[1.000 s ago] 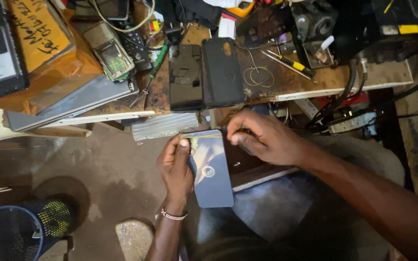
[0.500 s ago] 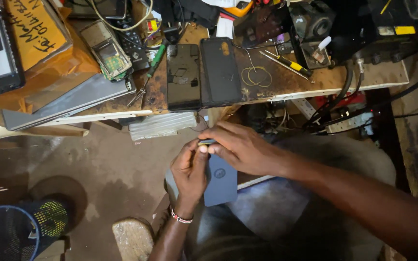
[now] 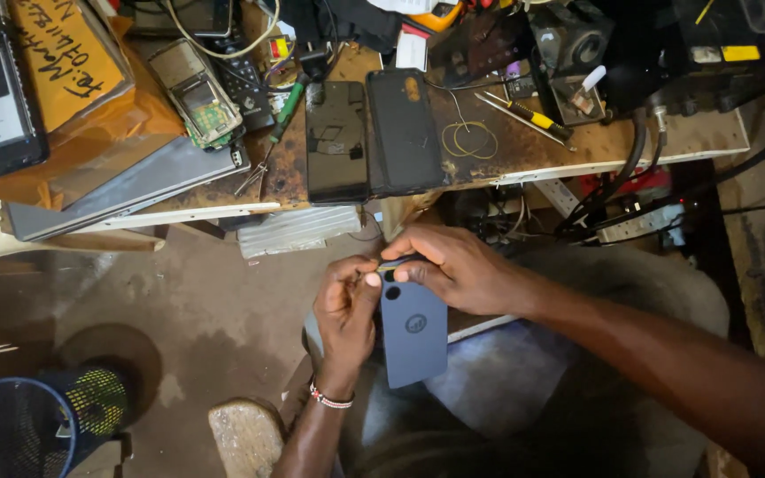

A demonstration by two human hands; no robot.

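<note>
Clearly, the dark blue phone (image 3: 413,329) was held at the lower centre of the frame, back side up, below the bench edge. The left hand (image 3: 347,305) closed around its left edge to keep it steady, while the right hand (image 3: 453,268) pinched its top corner, probably to work there.

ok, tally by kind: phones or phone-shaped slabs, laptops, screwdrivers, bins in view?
Phones and phone panels: 4, the blue phone gripped by left hand and right hand, two dark slabs on the bench, one opened handset
Laptops: 1, grey
Screwdrivers: 1, yellow-handled
Bins: 1, blue mesh
Total: 7
</note>
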